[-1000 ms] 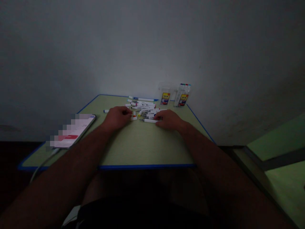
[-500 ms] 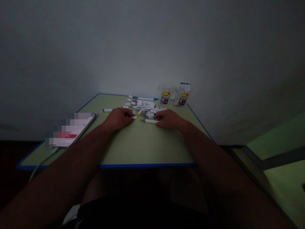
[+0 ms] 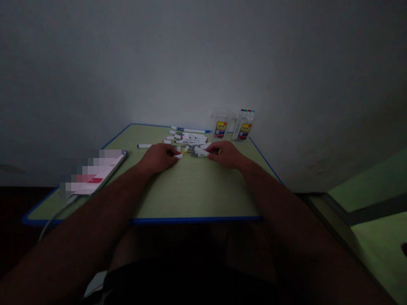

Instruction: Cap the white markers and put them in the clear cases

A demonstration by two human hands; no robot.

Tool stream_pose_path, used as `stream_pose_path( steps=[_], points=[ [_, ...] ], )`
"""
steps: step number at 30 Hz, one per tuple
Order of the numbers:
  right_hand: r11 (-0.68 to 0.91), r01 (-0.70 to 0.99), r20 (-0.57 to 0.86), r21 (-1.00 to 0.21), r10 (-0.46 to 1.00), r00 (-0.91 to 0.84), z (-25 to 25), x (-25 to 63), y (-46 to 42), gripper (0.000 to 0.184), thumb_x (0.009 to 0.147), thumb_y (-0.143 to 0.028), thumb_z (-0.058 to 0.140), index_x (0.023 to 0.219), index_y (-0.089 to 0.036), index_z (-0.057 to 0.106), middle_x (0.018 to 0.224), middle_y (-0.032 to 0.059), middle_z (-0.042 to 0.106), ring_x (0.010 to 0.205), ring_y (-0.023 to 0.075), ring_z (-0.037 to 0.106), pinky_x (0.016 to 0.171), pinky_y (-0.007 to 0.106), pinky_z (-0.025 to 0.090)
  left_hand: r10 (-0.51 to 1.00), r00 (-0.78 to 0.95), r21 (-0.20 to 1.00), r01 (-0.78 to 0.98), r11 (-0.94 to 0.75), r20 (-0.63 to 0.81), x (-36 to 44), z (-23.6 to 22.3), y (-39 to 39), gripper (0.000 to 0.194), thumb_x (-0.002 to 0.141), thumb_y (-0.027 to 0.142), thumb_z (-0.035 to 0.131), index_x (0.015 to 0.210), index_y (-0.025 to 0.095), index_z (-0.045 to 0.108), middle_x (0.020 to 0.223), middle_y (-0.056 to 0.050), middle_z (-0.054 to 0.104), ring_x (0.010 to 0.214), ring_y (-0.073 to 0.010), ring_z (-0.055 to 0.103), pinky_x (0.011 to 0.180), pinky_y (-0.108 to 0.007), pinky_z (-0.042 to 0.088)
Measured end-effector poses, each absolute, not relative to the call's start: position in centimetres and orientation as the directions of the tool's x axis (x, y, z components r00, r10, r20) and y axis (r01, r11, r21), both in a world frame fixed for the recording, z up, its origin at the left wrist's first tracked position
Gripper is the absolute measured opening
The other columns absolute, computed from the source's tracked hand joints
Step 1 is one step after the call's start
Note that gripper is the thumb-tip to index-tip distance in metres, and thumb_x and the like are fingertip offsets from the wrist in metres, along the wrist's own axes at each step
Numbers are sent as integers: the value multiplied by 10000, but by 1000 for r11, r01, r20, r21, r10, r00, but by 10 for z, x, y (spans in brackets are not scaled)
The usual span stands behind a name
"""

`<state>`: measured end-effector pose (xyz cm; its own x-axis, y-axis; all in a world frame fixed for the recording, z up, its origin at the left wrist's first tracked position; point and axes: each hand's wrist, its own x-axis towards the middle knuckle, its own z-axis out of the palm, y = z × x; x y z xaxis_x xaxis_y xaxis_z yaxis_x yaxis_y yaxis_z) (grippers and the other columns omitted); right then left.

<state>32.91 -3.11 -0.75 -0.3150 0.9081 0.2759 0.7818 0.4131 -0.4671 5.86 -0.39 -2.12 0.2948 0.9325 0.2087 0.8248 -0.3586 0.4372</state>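
Observation:
My left hand is closed, its fingertips pinching a small white marker cap with a bit of red beside it. Across from it, my right hand grips a white marker between thumb and fingers; its tip points left, raised over other uncapped markers. A loose yellow-ended cap lies between the two hands. Behind them a pile of white markers is spread out, and one marker with a dark blue end rests left of my left hand.
Two clear plastic marker cases with yellow labels stand at the back right: one case and another case with coloured ends at its top. A phone with a cable lies on the left of the blue-edged table, against the wall.
My right hand has moved slightly up, lifting and tilting the marker, which lay level near the table before. My left hand with the cap has stayed in place.

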Motion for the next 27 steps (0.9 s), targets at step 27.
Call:
stream_pose_path(
  steps=[27],
  points=[
    [411,726,374,-551,900,-226,-14,333,-24,181,789,-182,719,959,-142,766,859,47,744,744,137,628,744,285,486,893,172,555,730,-398,415,69,-7,-21,217,761,281,695,954,184,708,895,-50,748,760,-184,628,734,-315,491]
  ],
)
